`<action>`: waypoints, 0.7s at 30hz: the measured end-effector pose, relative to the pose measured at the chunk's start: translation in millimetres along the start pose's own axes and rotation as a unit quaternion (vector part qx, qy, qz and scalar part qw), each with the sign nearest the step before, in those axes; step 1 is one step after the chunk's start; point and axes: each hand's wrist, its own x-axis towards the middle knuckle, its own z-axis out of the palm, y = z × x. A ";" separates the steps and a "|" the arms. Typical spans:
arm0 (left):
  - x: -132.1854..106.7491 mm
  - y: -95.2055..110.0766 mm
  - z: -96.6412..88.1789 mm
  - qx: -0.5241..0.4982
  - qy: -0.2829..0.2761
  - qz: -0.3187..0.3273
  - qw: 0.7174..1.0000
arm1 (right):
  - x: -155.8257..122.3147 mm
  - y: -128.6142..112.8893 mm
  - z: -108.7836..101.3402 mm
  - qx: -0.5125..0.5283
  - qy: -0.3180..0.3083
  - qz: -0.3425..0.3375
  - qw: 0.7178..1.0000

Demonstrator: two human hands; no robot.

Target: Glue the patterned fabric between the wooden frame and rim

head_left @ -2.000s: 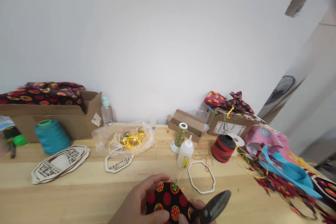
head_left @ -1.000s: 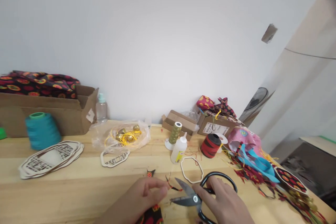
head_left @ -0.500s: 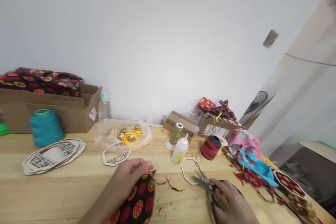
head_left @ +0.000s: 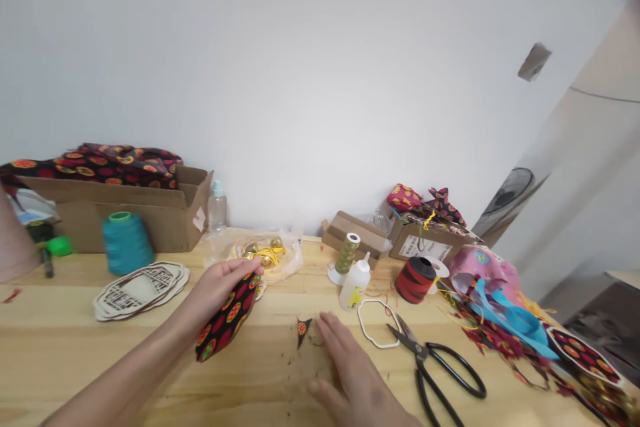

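My left hand grips a black fabric piece with red and orange circles, held on edge just above the wooden table, near a wooden lattice cutout. My right hand lies flat and open on the table, fingers stretched toward a small triangular fabric scrap. Black scissors lie on the table to the right of that hand, released. A white wooden ring frame sits just beyond them.
A glue bottle, an olive thread spool and a red ribbon roll stand mid-table. A teal thread cone, stacked lattice cutouts and a cardboard box of fabric are left. Ribbons and scraps pile right.
My right hand let go of the scissors, which now lie on the table, and moved left to rest flat. My left hand carried the fabric piece up and leftward.
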 end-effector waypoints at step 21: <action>-10.4 -18.6 -0.6 0.016 0.000 -0.023 1.000 | -51.6 5.1 46.8 -0.048 0.220 0.073 0.972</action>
